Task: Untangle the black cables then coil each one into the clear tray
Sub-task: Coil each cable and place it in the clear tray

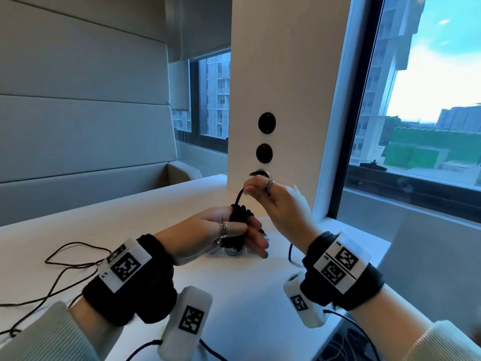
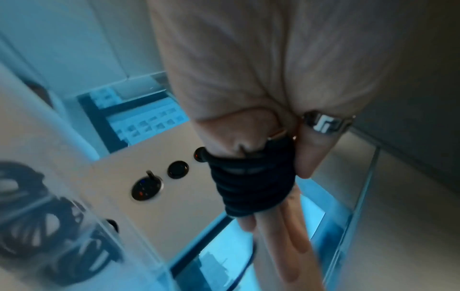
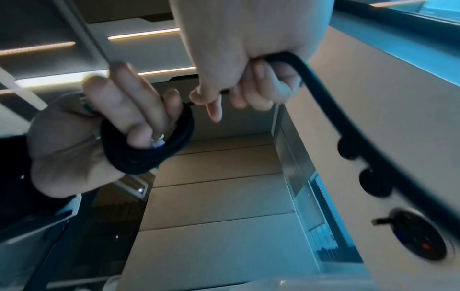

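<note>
A black cable is wound into a tight coil (image 1: pixel 238 217) round the fingers of my left hand (image 1: pixel 242 230), whose thumb clamps it; the same coil (image 2: pixel 251 183) fills the left wrist view. My right hand (image 1: pixel 250 190) is a little above and behind it and pinches the free strand (image 1: pixel 239 196) that rises from the coil. In the right wrist view that strand (image 3: pixel 348 122) runs out of my right hand (image 3: pixel 239 92) to the lower right, beside the coil (image 3: pixel 149 149). A clear tray (image 2: pixel 82 212) with coiled black cables in it lies below; in the head view my left hand mostly hides it.
A thin dark cable (image 1: pixel 65 256) sprawls in loose loops over the white table (image 1: pixel 130 204) at the left. More cable (image 1: pixel 291 254) trails near my right wrist. A white pillar with round black sockets (image 1: pixel 266 123) stands just behind the hands, with a window to its right.
</note>
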`<state>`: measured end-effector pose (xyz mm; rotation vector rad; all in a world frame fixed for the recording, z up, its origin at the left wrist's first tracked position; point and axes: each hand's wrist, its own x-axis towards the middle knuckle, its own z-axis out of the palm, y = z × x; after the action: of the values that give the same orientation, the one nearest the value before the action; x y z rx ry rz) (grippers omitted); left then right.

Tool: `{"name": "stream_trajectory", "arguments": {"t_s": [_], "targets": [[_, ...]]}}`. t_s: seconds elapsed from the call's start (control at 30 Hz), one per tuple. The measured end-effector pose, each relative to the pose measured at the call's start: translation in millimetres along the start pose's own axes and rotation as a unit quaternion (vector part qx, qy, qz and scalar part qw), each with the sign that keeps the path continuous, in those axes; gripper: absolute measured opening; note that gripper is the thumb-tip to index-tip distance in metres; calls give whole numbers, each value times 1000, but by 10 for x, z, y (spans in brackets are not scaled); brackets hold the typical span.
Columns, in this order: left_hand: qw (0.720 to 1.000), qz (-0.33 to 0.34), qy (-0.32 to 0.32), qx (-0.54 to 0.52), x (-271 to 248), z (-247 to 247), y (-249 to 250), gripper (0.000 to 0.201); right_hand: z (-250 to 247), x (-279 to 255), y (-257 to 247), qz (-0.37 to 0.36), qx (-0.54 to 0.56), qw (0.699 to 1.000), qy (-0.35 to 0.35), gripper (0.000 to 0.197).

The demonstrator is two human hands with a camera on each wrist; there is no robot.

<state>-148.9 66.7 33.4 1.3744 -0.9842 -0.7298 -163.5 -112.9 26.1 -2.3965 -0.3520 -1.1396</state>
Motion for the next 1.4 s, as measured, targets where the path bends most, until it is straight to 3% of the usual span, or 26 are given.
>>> {"name": "stream_trajectory", "arguments": {"t_s": [0.07,0.13,0.23,0.33,0.4,0.5,0.7,0.83,0.93,1.0,1.13,1.27,1.33,1.4], "targets": [[998,35,-23,-45,-14,28,56,28,32,-64,64,65,7,990,-127,26],[995,61,-29,-69,-2,61,91,30,84,-200,14,93,92,966,-222,32],[990,72,45,-109,63,78,110,30,249,-327,-41,0,96,972,-213,39],[980,87,125,-127,123,37,122,40,320,-353,-46,12,58,963,-264,43],[974,88,154,-144,143,24,110,44,305,-388,-27,-5,27,966,-258,48],[969,86,162,-164,161,55,76,44,325,-457,34,-15,-28,963,-267,47],[971,89,91,-202,177,148,104,49,402,-402,19,101,28,949,-296,31],[982,97,78,-140,163,96,104,49,369,-324,52,136,51,949,-281,33],[974,130,166,-81,267,-22,61,46,373,-381,18,56,5,964,-259,34],[964,148,217,40,315,-138,8,40,349,-438,-21,11,7,966,-260,36],[898,137,266,322,292,-352,-169,43,186,-494,-52,-79,65,968,-230,31],[851,124,260,439,299,-347,-245,49,61,-488,-80,-109,61,970,-208,33],[820,118,266,493,292,-370,-220,53,-25,-455,-96,-104,56,975,-187,21],[806,96,246,530,252,-403,-172,54,-101,-413,-42,-84,44,983,-158,14]]}}
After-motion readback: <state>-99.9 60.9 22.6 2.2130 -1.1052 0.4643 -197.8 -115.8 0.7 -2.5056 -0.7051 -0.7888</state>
